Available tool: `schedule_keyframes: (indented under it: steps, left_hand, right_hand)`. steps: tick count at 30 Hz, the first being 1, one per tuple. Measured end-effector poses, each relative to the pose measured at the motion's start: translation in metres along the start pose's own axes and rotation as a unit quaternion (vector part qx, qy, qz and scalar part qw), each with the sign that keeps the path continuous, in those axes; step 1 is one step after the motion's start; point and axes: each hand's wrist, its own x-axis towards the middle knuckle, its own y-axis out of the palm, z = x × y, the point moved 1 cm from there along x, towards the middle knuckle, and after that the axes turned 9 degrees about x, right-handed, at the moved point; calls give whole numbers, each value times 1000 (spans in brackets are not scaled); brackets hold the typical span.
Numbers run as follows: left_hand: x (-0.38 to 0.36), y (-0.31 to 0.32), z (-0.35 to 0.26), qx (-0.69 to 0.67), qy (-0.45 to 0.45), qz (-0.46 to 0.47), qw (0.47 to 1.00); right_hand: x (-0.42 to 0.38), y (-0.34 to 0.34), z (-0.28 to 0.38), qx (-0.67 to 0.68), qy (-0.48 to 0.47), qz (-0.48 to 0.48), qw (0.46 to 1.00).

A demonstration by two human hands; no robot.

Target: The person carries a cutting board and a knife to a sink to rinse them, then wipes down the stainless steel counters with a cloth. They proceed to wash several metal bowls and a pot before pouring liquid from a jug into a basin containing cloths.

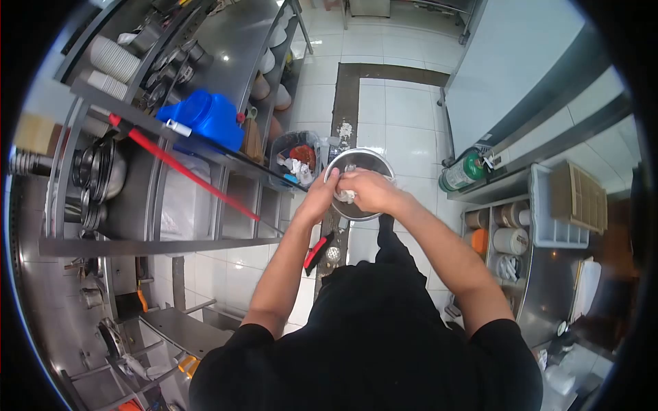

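A round metal bowl is held out in front of my body, above the tiled floor. My left hand grips its left side, the thumb lying over the rim. Inside the bowl's opening, my right hand is closed around a crumpled white wad; whether it is paper or cloth I cannot tell. The fingertips of my right hand are partly hidden by the hand itself. Just beyond the bowl to the left stands a trash bin with white and reddish waste in it.
Steel shelving runs along the left, bearing a blue jug and a red pole. A red and black brush lies on the floor. At right are a green cylinder and a rack with a light blue crate.
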Motion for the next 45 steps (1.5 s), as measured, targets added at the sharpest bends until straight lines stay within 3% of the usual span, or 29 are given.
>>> schedule_keyframes:
  steps: [1,7,9,10,13,16,19,22,25,29,35,37,40,43,45]
  left_hand:
    - [23,1,-1,14,2,-5,1000]
    - [115,-21,-63,96,-31,-73,992]
    - [132,-38,-83,155,-37,-124,979]
    - [138,-48,-91,184,-32,-149,971]
    - [153,-78,-99,259,-28,-242,935]
    - [148,-100,-134,230,-25,-320,919]
    - [163,-132,-120,353,63,-425,832]
    - [177,-154,-119,446,10,-442,779]
    - [199,-179,-114,506,-57,-432,745]
    - [226,-208,-99,503,-97,-447,733]
    - [270,-223,-113,438,-162,-487,737]
    - [282,-232,-126,447,-147,-481,740]
    - [293,-247,-138,456,-117,-467,749]
    - [300,-262,-141,463,-77,-454,757]
    - [306,-269,-142,479,-70,-447,752]
  right_hand:
    - [10,-13,-17,-16,11,70,997]
    - [98,-109,-77,-51,-85,-46,994]
    - [136,-110,-100,-72,-172,-68,980]
    - [154,-107,-106,-102,-177,-23,979]
    - [197,-86,-115,-94,-200,-68,973]
    - [244,-78,-117,-68,-205,22,976]
    - [294,-66,-116,-61,-232,72,968]
    - [344,-45,-122,-56,-229,108,966]
    - [378,-38,-129,-153,-217,200,943]
    - [410,-25,-166,-45,-242,67,967]
    - [476,-51,-155,-72,-312,-40,947]
    - [490,-45,-163,-110,-302,-52,945]
    - [501,-35,-171,15,-218,9,976]
    - [506,-14,-180,109,-251,9,962]
    - [503,-19,-181,132,-277,66,949]
